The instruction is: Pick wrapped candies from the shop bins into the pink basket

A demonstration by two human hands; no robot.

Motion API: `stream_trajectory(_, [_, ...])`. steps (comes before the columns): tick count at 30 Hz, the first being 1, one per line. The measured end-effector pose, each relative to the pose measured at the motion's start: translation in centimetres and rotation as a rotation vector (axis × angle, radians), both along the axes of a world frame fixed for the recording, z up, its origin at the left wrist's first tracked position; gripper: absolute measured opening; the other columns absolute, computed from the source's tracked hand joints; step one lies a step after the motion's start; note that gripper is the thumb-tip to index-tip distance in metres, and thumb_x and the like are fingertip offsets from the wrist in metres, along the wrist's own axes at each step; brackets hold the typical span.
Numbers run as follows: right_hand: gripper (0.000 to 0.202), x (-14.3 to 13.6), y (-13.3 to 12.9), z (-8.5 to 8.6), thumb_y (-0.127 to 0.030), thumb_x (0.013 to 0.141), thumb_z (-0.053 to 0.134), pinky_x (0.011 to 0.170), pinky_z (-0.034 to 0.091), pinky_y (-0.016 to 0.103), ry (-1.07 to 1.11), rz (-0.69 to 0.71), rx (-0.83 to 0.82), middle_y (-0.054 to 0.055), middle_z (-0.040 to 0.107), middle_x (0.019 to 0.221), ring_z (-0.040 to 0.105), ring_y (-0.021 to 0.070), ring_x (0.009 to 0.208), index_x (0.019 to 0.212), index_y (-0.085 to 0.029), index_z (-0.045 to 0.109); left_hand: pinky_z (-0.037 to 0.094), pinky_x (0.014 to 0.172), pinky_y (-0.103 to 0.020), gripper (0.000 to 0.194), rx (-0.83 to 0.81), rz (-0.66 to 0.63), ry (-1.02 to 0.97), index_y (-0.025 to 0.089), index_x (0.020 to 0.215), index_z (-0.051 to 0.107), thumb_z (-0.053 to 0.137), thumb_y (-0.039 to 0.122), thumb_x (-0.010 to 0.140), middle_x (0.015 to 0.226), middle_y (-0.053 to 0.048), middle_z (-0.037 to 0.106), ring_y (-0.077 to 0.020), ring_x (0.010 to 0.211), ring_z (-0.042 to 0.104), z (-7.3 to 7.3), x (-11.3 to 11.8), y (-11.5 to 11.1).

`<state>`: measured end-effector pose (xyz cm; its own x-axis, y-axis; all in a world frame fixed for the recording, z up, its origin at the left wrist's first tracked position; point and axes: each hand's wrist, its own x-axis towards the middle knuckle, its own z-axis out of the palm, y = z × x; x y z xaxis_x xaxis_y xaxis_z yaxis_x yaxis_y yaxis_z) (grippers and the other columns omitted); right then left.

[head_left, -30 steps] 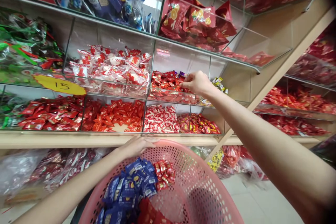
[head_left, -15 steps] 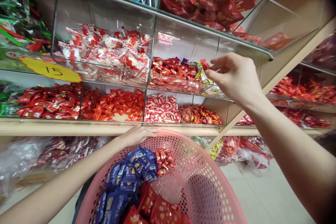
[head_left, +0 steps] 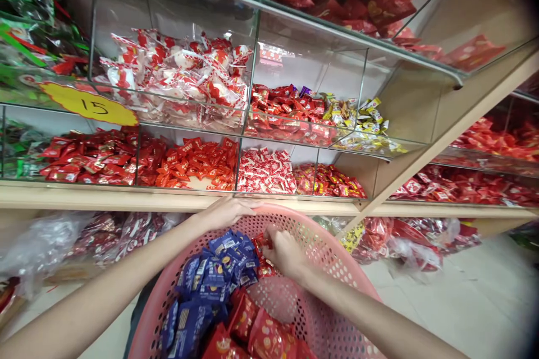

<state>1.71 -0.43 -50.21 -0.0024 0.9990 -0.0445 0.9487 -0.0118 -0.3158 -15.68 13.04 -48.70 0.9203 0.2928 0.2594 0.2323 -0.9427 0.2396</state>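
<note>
A pink perforated plastic basket (head_left: 337,269) tilts beneath the shelves. My left hand (head_left: 225,212) is closed over its far rim, fingers partly hidden. Inside the basket, my right hand (head_left: 283,248) curls its fingers together against small red wrapped candies (head_left: 265,268). Red wrapping shows at the fingertips, though I cannot clearly part what they hold from the pile below. Blue packets (head_left: 227,261) lie to the left of that hand. Larger red packets (head_left: 269,334) sit nearer to me in the basket.
Clear-fronted shelf bins hold red candies (head_left: 290,106), yellow-wrapped candies (head_left: 370,118), and red-and-white bagged sweets (head_left: 181,73). A yellow price tag (head_left: 89,104) reads 15. The wooden shelf edge (head_left: 105,199) runs behind the basket rim. Plastic bags (head_left: 404,238) lie below the shelf.
My right hand has come down from the middle shelf bin, where it pinched a red wrapped candy, into the basket. My left hand stays on the rim. The view has shifted slightly.
</note>
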Motion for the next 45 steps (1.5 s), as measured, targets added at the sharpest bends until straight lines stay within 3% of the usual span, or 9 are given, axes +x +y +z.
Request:
stream_trajectory(7, [0.018, -1.1, 0.8, 0.8, -0.029, 0.080, 0.050, 0.066, 0.035, 0.026, -0.093, -0.002, -0.002, 0.010, 0.063, 0.091, 0.058, 0.0200, 0.084, 0.093, -0.016, 0.051, 0.036, 0.100, -0.026, 0.053, -0.012, -0.032, -0.010, 0.036, 0.113, 0.057, 0.041, 0.001, 0.077, 0.133, 0.009, 0.045, -0.0107, 0.119, 0.047, 0.3, 0.0, -0.1])
stream_trajectory(13, [0.013, 0.1, -2.5, 3.8, -0.024, 0.081, 0.046, 0.071, 0.037, 0.026, -0.034, 0.008, 0.101, 0.008, 0.064, 0.092, 0.058, 0.0204, 0.087, 0.090, -0.018, 0.054, 0.034, 0.101, -0.025, 0.053, 0.004, -0.044, -0.028, 0.036, 0.117, 0.053, 0.042, 0.002, 0.077, 0.135, 0.008, 0.042, -0.0095, 0.122, 0.043, 0.8, -0.2, -0.3])
stream_trajectory(20, [0.015, 3.4, -5.6, 5.4, -0.018, 0.081, 0.040, 0.063, 0.037, 0.024, 0.047, -0.046, 0.186, 0.004, 0.062, 0.077, 0.056, 0.0165, 0.072, 0.075, -0.020, 0.054, 0.037, 0.100, -0.028, 0.056, -0.002, -0.050, -0.036, 0.038, 0.117, 0.053, 0.041, 0.002, 0.076, 0.134, 0.009, 0.042, -0.0109, 0.120, 0.045, 0.7, -0.4, 0.0])
stream_trajectory(23, [0.014, 4.5, -4.8, 8.7, -0.023, 0.083, 0.039, 0.059, 0.036, 0.024, 0.091, -0.051, 0.308, 0.002, 0.058, 0.068, 0.054, 0.0150, 0.064, 0.075, -0.020, 0.051, 0.038, 0.099, -0.029, 0.057, -0.014, -0.050, -0.043, 0.039, 0.116, 0.053, 0.042, 0.001, 0.075, 0.133, 0.009, 0.045, -0.0116, 0.119, 0.047, 0.5, -0.4, 0.1])
stream_trajectory(29, [0.012, 5.1, -0.3, 21.0, -0.030, 0.081, 0.045, 0.060, 0.036, 0.024, 0.104, -0.096, 0.829, 0.000, 0.056, 0.068, 0.049, 0.0116, 0.060, 0.074, -0.021, 0.044, 0.036, 0.100, -0.028, 0.052, -0.010, -0.054, -0.035, 0.037, 0.112, 0.057, 0.041, 0.003, 0.077, 0.133, 0.009, 0.045, -0.0108, 0.120, 0.044, 0.8, -0.3, 0.0])
stream_trajectory(31, [0.013, 5.2, 1.9, 24.1, -0.031, 0.077, 0.049, 0.060, 0.036, 0.025, 0.029, -0.168, 0.892, 0.000, 0.057, 0.068, 0.050, 0.0119, 0.061, 0.072, -0.020, 0.045, 0.035, 0.101, -0.028, 0.052, -0.008, -0.051, -0.028, 0.037, 0.113, 0.056, 0.041, 0.003, 0.076, 0.133, 0.009, 0.044, -0.0100, 0.121, 0.043, 1.0, -0.3, -0.1])
stream_trajectory(36, [0.029, 5.5, 6.6, 27.2, -0.046, 0.066, 0.057, 0.058, 0.039, 0.027, -0.108, -0.384, 0.541, 0.005, 0.058, 0.065, 0.052, 0.0152, 0.062, 0.067, -0.018, 0.051, 0.035, 0.100, -0.027, 0.054, -0.003, -0.059, -0.023, 0.038, 0.116, 0.054, 0.039, 0.003, 0.077, 0.135, 0.009, 0.042, -0.0099, 0.122, 0.043, 0.7, -0.2, 0.2])
stream_trajectory(39, [0.034, 5.5, 7.9, 27.3, -0.049, 0.060, 0.061, 0.058, 0.041, 0.028, -0.125, -0.386, 0.414, 0.005, 0.058, 0.066, 0.053, 0.0148, 0.062, 0.066, -0.016, 0.054, 0.035, 0.100, -0.026, 0.056, -0.003, -0.054, -0.027, 0.038, 0.116, 0.054, 0.040, 0.002, 0.076, 0.135, 0.009, 0.042, -0.0106, 0.121, 0.044, 0.5, -0.1, 0.3])
stream_trajectory(45, [0.029, 5.2, 8.8, 26.6, -0.038, 0.057, 0.063, 0.060, 0.041, 0.030, -0.108, -0.441, 0.369, 0.004, 0.055, 0.067, 0.052, 0.0146, 0.063, 0.072, -0.014, 0.056, 0.035, 0.100, -0.026, 0.056, -0.009, -0.040, -0.014, 0.038, 0.117, 0.053, 0.040, 0.003, 0.076, 0.135, 0.009, 0.042, -0.0111, 0.121, 0.044, 0.6, -0.1, 0.3])
